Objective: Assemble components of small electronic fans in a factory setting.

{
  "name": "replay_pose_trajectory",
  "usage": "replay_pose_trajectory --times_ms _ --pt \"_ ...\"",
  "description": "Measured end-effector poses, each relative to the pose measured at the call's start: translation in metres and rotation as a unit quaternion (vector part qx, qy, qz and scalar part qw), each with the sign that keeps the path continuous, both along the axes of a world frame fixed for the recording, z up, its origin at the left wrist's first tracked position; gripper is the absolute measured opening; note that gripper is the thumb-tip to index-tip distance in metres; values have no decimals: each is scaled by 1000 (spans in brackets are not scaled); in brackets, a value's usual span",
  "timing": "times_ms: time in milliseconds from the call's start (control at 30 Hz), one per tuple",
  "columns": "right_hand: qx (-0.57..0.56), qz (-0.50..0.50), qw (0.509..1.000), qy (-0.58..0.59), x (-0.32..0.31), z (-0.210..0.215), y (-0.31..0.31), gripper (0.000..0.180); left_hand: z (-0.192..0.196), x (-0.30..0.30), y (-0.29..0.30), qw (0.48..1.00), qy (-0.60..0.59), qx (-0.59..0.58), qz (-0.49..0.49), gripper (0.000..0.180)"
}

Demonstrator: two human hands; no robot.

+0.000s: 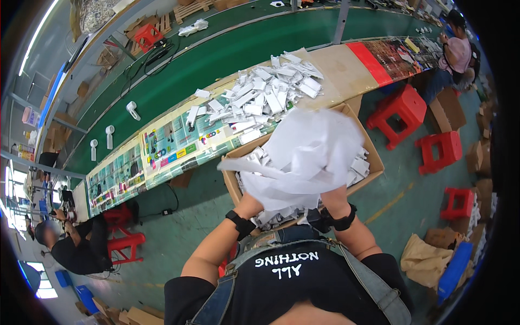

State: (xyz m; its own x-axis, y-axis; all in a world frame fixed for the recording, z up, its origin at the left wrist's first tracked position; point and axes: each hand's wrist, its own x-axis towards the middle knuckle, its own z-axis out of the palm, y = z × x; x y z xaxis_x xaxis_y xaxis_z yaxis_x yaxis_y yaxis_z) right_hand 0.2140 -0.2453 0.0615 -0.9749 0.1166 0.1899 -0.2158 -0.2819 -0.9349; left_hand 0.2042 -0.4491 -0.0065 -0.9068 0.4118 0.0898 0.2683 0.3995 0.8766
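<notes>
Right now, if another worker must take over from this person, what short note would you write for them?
Left hand and right hand: both raised under a large white plastic sheet; the sheet hides the fingers, so the grip cannot be confirmed.
The sheet is lifted over an open cardboard box that holds small white packets.
A bigger pile of white packets lies on the long work table behind the box.
Done: some packets already sit in the box.
Left: the pile on the table is not boxed; the sheet is not yet put down.
</notes>
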Motion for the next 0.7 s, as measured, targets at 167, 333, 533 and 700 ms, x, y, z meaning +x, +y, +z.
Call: replay_pose_trajectory --times_ms 167,333,533,700 --pt "69 6 997 33 -12 -10 12 33 32 -7 8 995 95 2 -6 56" --pt "135 0 989 64 -61 -15 16 35 25 -24 52 988 -69 134 -22 57" --pt "206 -26 976 64 -81 -43 20 37 10 -66 25 976 -57 202 59 43" --pt "269 -46 958 90 -71 -63 27 39 58 -73 8 845 -215 459 169 36"
